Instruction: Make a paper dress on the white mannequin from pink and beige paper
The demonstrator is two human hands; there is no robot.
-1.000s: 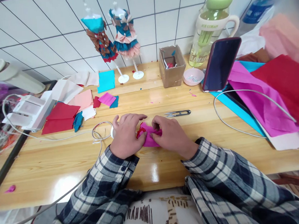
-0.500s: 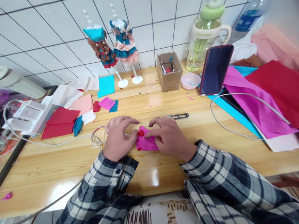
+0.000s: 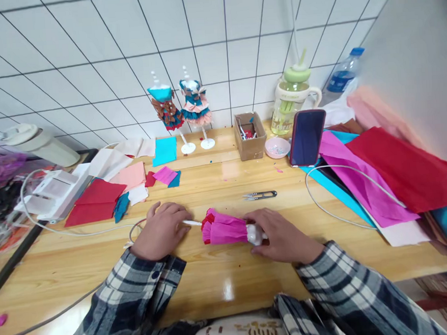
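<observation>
A miniature dress form lies on its side over the table, wearing a magenta crepe-paper dress (image 3: 228, 229) with a ruffled, red-edged hem facing left. Its white bust (image 3: 254, 233) is gripped between the thumb and fingers of my right hand (image 3: 277, 234). From the hem a thin white stand rod (image 3: 192, 222) runs left to my left hand (image 3: 162, 229), whose fingers close round its base end; the base itself is hidden. Just beyond my right hand lie black thread snips (image 3: 261, 195).
Two dressed mini forms (image 3: 166, 107) stand by the tiled wall. Behind are a cardboard box (image 3: 251, 145), a pink bowl (image 3: 277, 147), a propped phone (image 3: 307, 137) and a jug (image 3: 290, 101). Paper sheets (image 3: 411, 169) and a looped cable (image 3: 318, 207) lie right; paper scraps (image 3: 95, 199) lie left.
My hands have moved apart, right hand onto the bust and left hand to the stand's end. More of the magenta dress shows. The view has tilted up, showing more wall.
</observation>
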